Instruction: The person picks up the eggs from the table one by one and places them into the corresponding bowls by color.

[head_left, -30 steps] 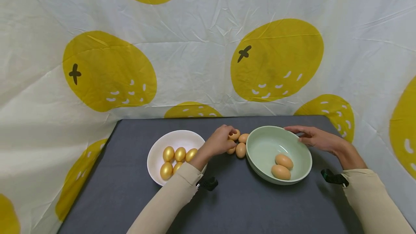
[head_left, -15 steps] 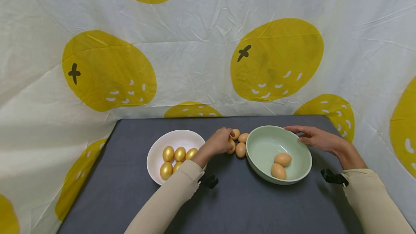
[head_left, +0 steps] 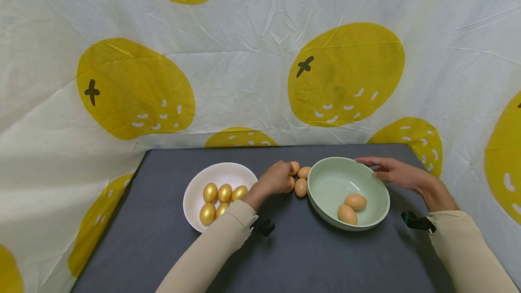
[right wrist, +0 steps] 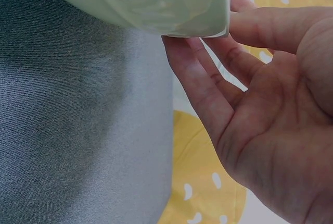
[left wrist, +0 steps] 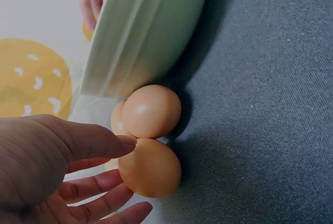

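Note:
My left hand (head_left: 277, 179) reaches over a small cluster of brown eggs beside the green bowl (head_left: 329, 180). In the left wrist view, the thumb and curled fingers close round the nearest brown egg (left wrist: 151, 169). Another brown egg (left wrist: 152, 111) lies against it, close under the bowl's side. At the bowl's far right, my right hand (head_left: 392, 172) holds the rim, thumb at the edge and fingertips against the outer wall, as the right wrist view shows. Two brown eggs lie inside the green bowl, one (head_left: 356, 202) behind the other (head_left: 347, 215).
A white bowl (head_left: 191, 193) with several golden eggs (head_left: 210, 192) stands on the left, partly behind my left forearm. Dark grey cloth (head_left: 285, 248) covers the table. Behind its far edge hangs a white curtain (head_left: 240, 80) with yellow fruit shapes.
The left hand has settled slightly lower and its fingers have drawn in round an egg. Both eggs in the green bowl have rolled a little. The right hand stays at the rim.

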The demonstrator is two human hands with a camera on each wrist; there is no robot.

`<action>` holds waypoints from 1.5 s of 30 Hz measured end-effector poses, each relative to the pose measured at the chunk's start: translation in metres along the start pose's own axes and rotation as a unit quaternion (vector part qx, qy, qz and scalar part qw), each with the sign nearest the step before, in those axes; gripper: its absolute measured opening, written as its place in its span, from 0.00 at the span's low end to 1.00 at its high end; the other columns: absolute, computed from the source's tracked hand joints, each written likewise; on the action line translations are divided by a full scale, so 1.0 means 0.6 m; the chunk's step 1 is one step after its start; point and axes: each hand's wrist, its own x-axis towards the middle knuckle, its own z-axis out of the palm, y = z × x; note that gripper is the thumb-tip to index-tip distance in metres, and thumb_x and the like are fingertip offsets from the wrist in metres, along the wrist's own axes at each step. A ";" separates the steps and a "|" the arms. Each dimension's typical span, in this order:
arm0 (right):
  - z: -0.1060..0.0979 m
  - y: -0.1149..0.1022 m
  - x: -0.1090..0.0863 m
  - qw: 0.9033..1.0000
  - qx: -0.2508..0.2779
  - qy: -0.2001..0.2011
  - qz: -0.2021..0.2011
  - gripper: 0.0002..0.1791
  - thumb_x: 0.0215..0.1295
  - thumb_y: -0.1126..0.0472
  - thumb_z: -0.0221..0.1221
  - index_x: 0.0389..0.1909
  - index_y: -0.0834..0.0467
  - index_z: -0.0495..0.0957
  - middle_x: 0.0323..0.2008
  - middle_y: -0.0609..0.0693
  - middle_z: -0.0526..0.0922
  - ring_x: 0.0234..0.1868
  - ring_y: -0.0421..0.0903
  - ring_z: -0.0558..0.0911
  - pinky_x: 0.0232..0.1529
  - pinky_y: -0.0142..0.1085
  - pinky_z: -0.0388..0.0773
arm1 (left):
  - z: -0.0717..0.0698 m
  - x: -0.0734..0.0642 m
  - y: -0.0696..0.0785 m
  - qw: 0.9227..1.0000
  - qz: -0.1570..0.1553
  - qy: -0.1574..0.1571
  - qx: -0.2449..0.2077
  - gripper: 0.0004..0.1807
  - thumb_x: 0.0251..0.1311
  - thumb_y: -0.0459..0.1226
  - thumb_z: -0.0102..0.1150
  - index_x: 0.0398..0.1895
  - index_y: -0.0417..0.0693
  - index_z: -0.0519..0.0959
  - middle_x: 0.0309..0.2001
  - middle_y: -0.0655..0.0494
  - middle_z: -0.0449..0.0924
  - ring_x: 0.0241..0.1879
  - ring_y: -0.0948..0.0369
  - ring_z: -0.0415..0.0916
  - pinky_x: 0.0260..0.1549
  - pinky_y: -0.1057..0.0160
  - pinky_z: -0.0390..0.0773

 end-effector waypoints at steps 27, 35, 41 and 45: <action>-0.002 -0.006 0.002 0.999 0.029 -0.016 0.023 0.30 0.78 0.64 0.51 0.78 0.57 0.59 0.71 0.65 0.65 0.58 0.47 0.79 0.50 0.36 0.80 | -0.012 -0.025 0.008 0.999 -0.025 -0.026 -0.015 0.08 0.56 0.33 0.61 0.22 0.48 0.75 0.25 0.52 0.72 0.24 0.56 0.69 0.21 0.63 0.68; -0.003 -0.004 0.002 0.999 0.035 -0.016 0.030 0.31 0.78 0.63 0.52 0.78 0.56 0.59 0.72 0.63 0.65 0.59 0.47 0.78 0.50 0.36 0.80 | -0.022 -0.033 0.005 0.998 -0.031 -0.005 -0.049 0.10 0.54 0.35 0.67 0.39 0.46 0.81 0.32 0.55 0.76 0.29 0.57 0.72 0.28 0.64 0.71; -0.004 -0.006 0.000 0.999 0.029 -0.016 0.029 0.31 0.78 0.62 0.52 0.78 0.55 0.59 0.72 0.63 0.65 0.59 0.45 0.79 0.50 0.36 0.80 | -0.027 -0.038 0.005 0.996 -0.031 0.033 -0.077 0.21 0.54 0.37 0.68 0.52 0.44 0.81 0.41 0.54 0.82 0.36 0.58 0.75 0.36 0.62 0.75; -0.004 -0.006 0.000 0.999 0.031 -0.017 0.027 0.31 0.78 0.62 0.52 0.78 0.56 0.58 0.72 0.63 0.65 0.59 0.46 0.79 0.50 0.36 0.79 | -0.029 -0.042 0.005 0.994 -0.019 0.056 -0.093 0.21 0.55 0.37 0.68 0.54 0.44 0.80 0.43 0.54 0.83 0.38 0.58 0.76 0.38 0.63 0.76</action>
